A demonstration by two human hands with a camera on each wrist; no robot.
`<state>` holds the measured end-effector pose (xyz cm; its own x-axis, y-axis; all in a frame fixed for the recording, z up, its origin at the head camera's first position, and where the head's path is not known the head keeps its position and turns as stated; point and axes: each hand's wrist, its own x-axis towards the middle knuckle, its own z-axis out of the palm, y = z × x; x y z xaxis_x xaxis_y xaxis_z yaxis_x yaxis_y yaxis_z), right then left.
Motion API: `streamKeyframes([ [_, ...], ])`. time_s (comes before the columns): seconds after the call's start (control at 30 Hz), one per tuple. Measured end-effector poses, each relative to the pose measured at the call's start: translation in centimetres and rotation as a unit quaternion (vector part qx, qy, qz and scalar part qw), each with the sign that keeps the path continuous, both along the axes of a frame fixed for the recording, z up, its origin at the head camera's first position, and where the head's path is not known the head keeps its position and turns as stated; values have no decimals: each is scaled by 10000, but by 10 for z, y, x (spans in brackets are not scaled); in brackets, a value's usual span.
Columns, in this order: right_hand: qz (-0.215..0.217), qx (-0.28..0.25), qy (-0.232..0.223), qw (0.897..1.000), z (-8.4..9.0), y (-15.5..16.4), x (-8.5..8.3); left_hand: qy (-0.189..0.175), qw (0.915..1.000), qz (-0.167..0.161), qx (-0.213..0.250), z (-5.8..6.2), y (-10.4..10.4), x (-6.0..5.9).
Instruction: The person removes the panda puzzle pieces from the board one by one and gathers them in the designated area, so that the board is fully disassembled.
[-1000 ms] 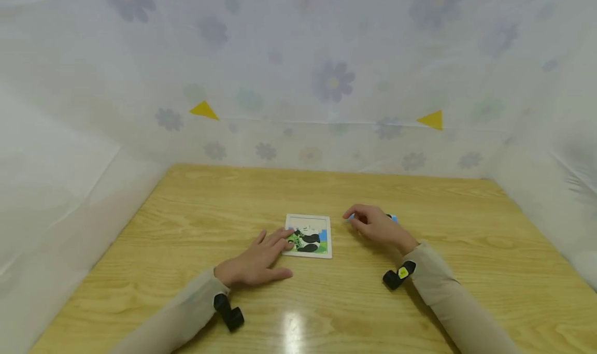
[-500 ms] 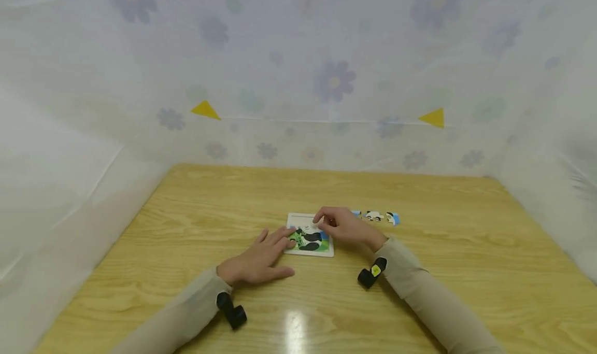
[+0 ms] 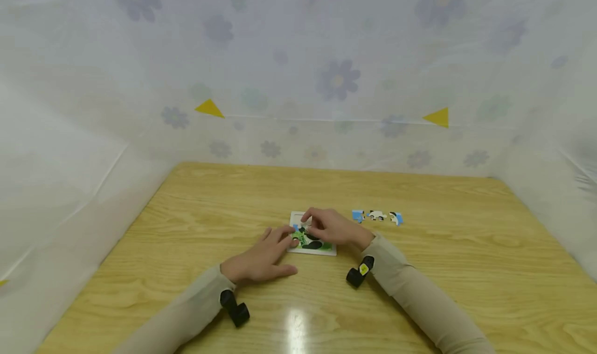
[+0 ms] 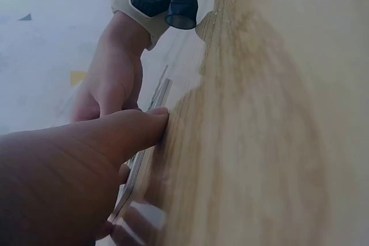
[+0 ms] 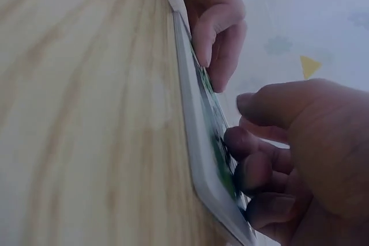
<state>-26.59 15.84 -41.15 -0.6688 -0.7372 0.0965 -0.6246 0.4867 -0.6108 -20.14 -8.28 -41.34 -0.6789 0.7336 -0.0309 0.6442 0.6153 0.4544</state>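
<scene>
A small jigsaw puzzle of a panda in a white-edged tray lies mid-table. My left hand rests flat at its left side, fingers spread, with fingertips on the tray's edge and thumb on the wood. My right hand is over the puzzle, thumb and index finger pinching at its upper left, where a bit of blue puzzle piece shows. The fingers mostly hide that piece. In the right wrist view, the other curled fingers of my right hand lie close over the tray.
To the right of the tray, several loose puzzle pieces lie in a row, among them a blue one, a panda-face one and a black-and-blue one. A flowered white sheet hangs behind the wooden table.
My right hand has moved left from the loose pieces to the puzzle, uncovering the row. A bit of blue now shows at the puzzle's upper left. My left hand has stayed at the tray.
</scene>
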Motion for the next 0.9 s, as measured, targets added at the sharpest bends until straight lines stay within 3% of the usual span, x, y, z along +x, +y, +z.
streamKeyframes([
  [0.17, 34, 163, -1, 9999, 2, -2, 1, -300, 9991, 153, 256, 2, 2, 0],
  [0.4, -306, 730, 100, 9968, 9, -12, 3, -146, 9993, 136, 326, 2, 2, -2],
  [0.5, -439, 867, -57, 9952, 9, -16, 2, -39, 9995, 134, 267, 1, 1, -1],
  [0.77, -576, 613, -560, 9949, 5, -22, 1, -48, 9996, 228, 153, -2, -3, 2],
  [0.9, -625, 506, -549, 9953, 4, -20, 0, -48, 9996, 237, 169, -1, -2, 1],
])
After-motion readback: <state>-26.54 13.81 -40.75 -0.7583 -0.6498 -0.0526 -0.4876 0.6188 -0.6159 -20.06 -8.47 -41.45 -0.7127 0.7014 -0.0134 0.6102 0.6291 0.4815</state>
